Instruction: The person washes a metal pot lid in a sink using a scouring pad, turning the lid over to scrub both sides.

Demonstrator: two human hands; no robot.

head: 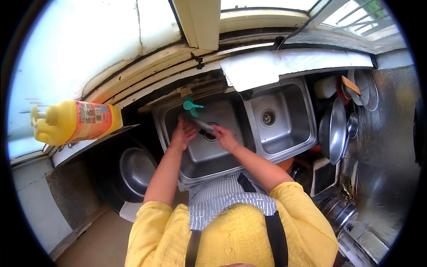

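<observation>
Over the left basin of a steel double sink (213,153), my right hand (227,137) grips one end of a flat, greyish, blade-like utensil (200,123). Motion blurs it, so its exact kind is unclear. My left hand (182,136) is at its other end, fingers spread and palm turned toward it. Whether the left thumb touches the utensil cannot be made out. Just beyond both hands is a tap with a green lever handle (189,105). The basin's drain (210,133) lies partly hidden below the utensil and my right fingers.
A white board (250,70) overhangs the sink's back edge. On the left ledge stands a yellow pump bottle (90,120), with a metal basin (136,170) below. Right of the small bowl (283,123) are a large metal bowl (337,130), strainers (368,90) and a steel pot (343,213).
</observation>
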